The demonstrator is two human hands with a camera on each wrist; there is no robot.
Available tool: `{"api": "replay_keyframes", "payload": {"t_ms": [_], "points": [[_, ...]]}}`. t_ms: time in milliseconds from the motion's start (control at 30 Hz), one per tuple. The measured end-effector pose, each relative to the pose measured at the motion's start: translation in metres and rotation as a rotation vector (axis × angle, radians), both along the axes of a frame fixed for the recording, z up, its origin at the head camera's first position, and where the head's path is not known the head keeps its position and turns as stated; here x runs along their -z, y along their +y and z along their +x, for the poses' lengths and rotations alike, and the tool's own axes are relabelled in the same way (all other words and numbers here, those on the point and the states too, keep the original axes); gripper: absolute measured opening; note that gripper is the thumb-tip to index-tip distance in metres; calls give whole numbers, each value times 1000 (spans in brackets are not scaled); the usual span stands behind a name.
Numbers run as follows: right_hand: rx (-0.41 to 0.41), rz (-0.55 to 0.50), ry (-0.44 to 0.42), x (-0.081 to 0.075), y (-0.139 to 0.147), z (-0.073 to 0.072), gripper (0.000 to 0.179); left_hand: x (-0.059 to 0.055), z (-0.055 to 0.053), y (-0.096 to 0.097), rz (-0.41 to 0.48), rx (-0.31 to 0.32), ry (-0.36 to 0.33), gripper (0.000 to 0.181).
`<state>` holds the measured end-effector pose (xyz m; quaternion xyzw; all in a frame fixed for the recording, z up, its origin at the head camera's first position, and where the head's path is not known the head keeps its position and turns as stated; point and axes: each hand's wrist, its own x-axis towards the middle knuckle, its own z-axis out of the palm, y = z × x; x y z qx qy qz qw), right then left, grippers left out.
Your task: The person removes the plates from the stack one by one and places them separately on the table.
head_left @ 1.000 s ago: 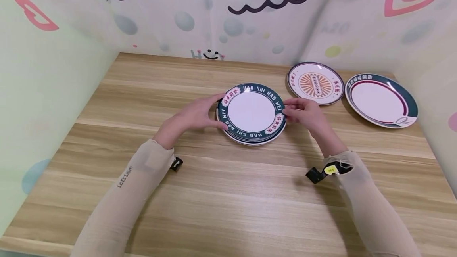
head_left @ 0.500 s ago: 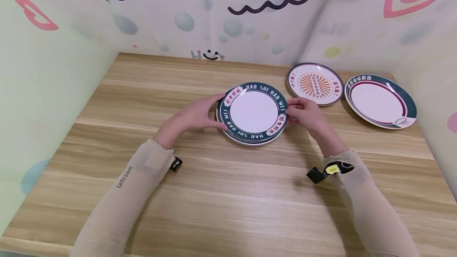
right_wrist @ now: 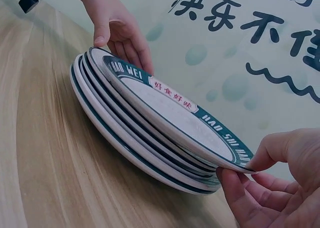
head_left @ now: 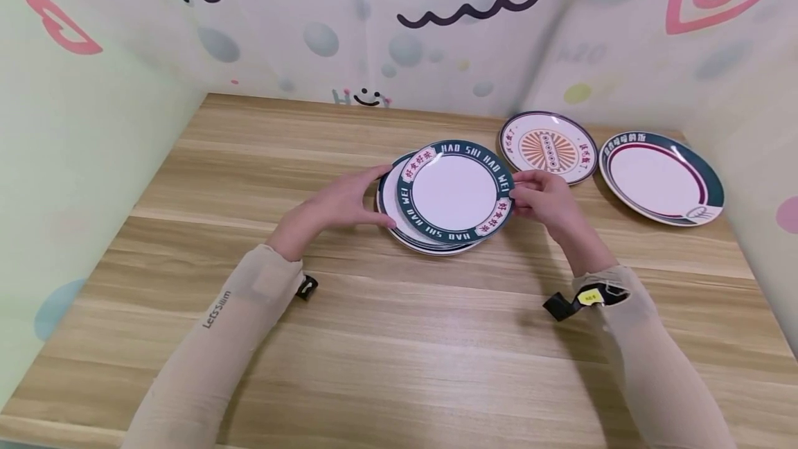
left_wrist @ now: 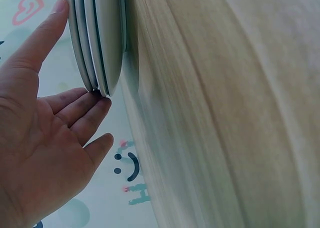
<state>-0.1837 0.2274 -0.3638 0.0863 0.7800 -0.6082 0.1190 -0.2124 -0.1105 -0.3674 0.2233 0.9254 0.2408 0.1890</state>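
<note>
A round plate [head_left: 454,189] with a green lettered rim lies on top of a stack of several plates [right_wrist: 117,138], set off to the right of those below. My right hand [head_left: 547,205] pinches this plate's right rim between thumb and fingers; in the right wrist view that edge is lifted a little from the plate beneath. At the stack's left side my left hand [head_left: 346,201] spreads its thumb and fingers along the rims. In the left wrist view, its thumb [left_wrist: 59,8] touches one edge while the straight fingers [left_wrist: 75,108] meet the stack lower down.
Behind my right hand lies a plate with an orange sunburst [head_left: 548,147]. Farther right is an oval plate [head_left: 657,179] with a green and dark red rim. A wood-grain table [head_left: 399,352] carries everything, with a printed sheet [head_left: 280,40] standing behind.
The top plate has slid right across the stack in my right hand's pinch, uncovering the white left part of the plate below. My left hand has stayed in place.
</note>
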Motion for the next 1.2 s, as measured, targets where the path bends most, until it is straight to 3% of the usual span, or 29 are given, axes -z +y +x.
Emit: {"api": "replay_keyframes", "payload": {"t_ms": [467, 700, 1200], "points": [[24, -83, -17, -6, 27, 5, 20, 0, 0, 0, -10, 6, 10, 107], [57, 7, -15, -8, 38, 11, 30, 0, 0, -1, -8, 13, 18, 107], [74, 26, -37, -12, 65, 26, 29, 1, -1, -2, -2, 23, 20, 108]]}}
